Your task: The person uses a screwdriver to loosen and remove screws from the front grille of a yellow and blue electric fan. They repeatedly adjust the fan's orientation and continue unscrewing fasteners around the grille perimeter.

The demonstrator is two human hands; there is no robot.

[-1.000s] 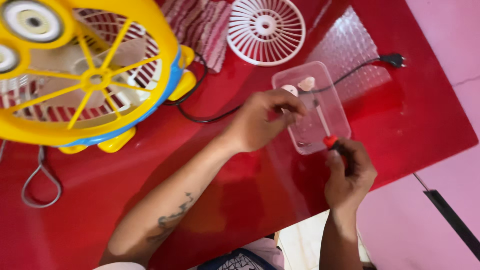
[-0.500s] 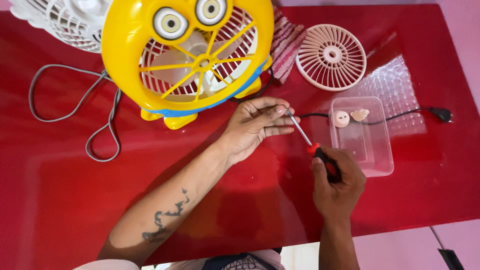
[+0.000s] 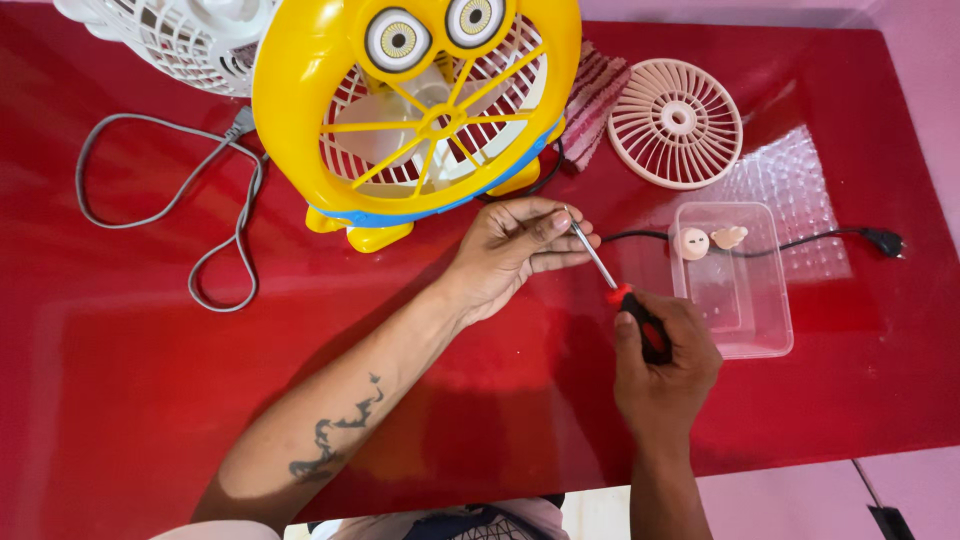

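From the head camera, your right hand (image 3: 662, 365) is closed around the red-and-black handle of a screwdriver (image 3: 618, 292), its metal shaft slanting up to your left hand (image 3: 515, 250), whose fingertips pinch the tip. Both hands hover over the red table (image 3: 150, 400), just below the yellow fan (image 3: 400, 110), beside a clear plastic box (image 3: 745, 300).

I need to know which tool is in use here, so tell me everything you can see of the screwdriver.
The screwdriver has a thin, shiny metal shaft and a handle that looks like red and black plastic. It lies slanted above the red table, tip pointing up and to the left. The right hand grips the handle; the fingertips of the left hand pinch the shaft near its tip. It sits between the yellow fan and the clear plastic tray.
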